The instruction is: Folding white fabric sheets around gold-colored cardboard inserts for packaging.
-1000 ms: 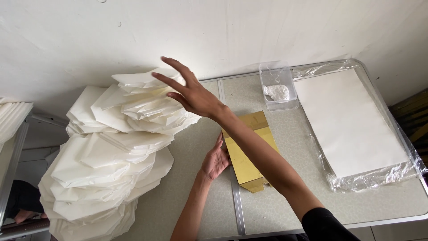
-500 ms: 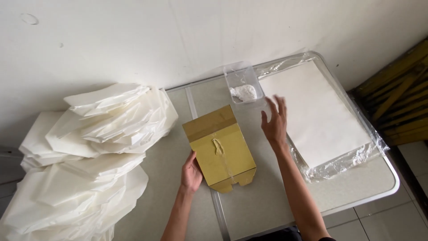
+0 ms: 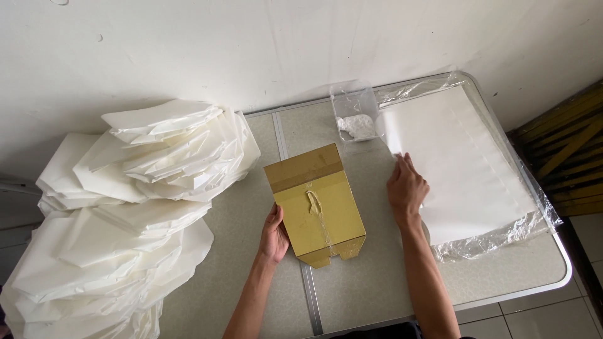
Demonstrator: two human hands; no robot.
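Observation:
A flat golden-brown cardboard piece (image 3: 317,204) with a smear of glue down its middle lies on the grey table (image 3: 377,282). My left hand (image 3: 274,235) holds its lower left edge. My right hand (image 3: 407,188) rests with spread fingers on the left edge of a stack of white paper sheets (image 3: 458,163), which lies on a clear plastic wrap (image 3: 502,235) at the right. Whether it pinches a sheet cannot be told.
A small clear plastic tub (image 3: 355,119) with white paste stands at the table's back, between cardboard and sheets. A large pile of folded white paper pieces (image 3: 125,213) fills the left side. A white wall (image 3: 251,44) is behind; tiled floor (image 3: 540,323) shows at lower right.
My right hand swung from over the white pile at the left across to the sheet stack at the right. The view shifted right. My left hand stayed on the cardboard.

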